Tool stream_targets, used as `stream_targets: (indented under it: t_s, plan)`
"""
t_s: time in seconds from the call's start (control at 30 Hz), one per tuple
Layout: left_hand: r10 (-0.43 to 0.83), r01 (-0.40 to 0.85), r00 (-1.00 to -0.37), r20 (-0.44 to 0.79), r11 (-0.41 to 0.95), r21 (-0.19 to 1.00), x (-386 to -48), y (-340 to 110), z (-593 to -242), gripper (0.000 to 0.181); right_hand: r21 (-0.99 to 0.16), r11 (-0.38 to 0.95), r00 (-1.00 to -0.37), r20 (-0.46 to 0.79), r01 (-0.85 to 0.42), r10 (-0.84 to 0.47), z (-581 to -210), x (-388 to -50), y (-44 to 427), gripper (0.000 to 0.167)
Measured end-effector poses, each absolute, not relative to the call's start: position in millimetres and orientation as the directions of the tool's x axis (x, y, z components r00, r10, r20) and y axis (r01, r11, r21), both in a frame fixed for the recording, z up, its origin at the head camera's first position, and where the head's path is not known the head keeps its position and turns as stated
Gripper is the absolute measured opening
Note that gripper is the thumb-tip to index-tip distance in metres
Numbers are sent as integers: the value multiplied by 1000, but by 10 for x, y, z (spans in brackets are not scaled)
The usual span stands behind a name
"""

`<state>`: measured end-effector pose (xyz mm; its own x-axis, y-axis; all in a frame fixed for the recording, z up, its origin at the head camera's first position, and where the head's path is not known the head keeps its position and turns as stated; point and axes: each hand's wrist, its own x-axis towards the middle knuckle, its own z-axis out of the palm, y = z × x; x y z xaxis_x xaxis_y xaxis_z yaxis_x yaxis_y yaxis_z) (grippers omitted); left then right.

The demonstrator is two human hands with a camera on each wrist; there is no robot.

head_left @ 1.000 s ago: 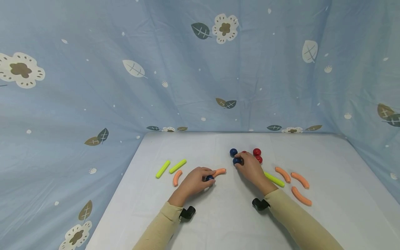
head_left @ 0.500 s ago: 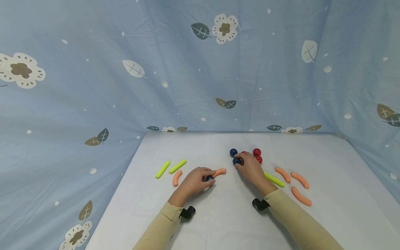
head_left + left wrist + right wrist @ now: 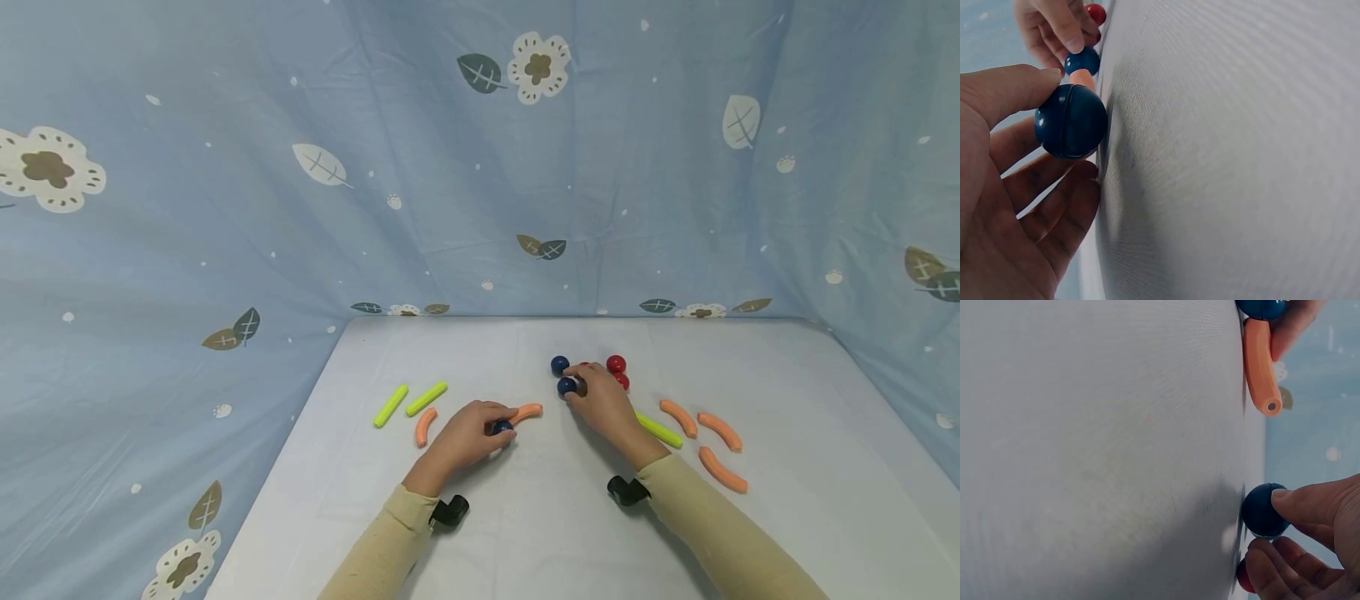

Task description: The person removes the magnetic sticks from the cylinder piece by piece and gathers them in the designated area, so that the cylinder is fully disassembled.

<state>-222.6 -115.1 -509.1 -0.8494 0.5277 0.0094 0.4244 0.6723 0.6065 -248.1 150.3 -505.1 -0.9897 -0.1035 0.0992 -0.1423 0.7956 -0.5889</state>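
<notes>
My left hand (image 3: 467, 435) pinches a dark blue ball (image 3: 1071, 121) between thumb and fingers, just above or on the white table. Right beside that ball lies an orange curved stick (image 3: 1261, 367) with a hole in its end. Farther right, my right hand (image 3: 602, 406) holds a second blue ball (image 3: 1264, 510) between thumb and fingertips. Behind it rests another blue ball (image 3: 560, 365). Red balls (image 3: 616, 364) lie just beyond the right hand, one of them mostly hidden by the fingers.
Two yellow-green sticks (image 3: 391, 407) and a short orange curved piece (image 3: 425, 427) lie left of the left hand. Another yellow-green stick (image 3: 660, 430) and several orange curved sticks (image 3: 723, 470) lie by the right forearm. A blue patterned cloth (image 3: 480, 167) hangs behind the table (image 3: 525, 533).
</notes>
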Motion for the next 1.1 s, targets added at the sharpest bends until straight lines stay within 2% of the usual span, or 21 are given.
stream_targets:
  t_s: [0.27, 1.1]
  plan:
    - [511, 403, -859, -6, 685, 607, -2227, -1147, -5111, 40, -591, 795, -991, 83, -132, -103, -5022, -2444, 1518, 43]
    - [494, 390, -869, -6, 693, 606, -2175, -1204, -5116, 50, -591, 770, -970, 167, -240, -175, -5024, -2196, 1410, 34]
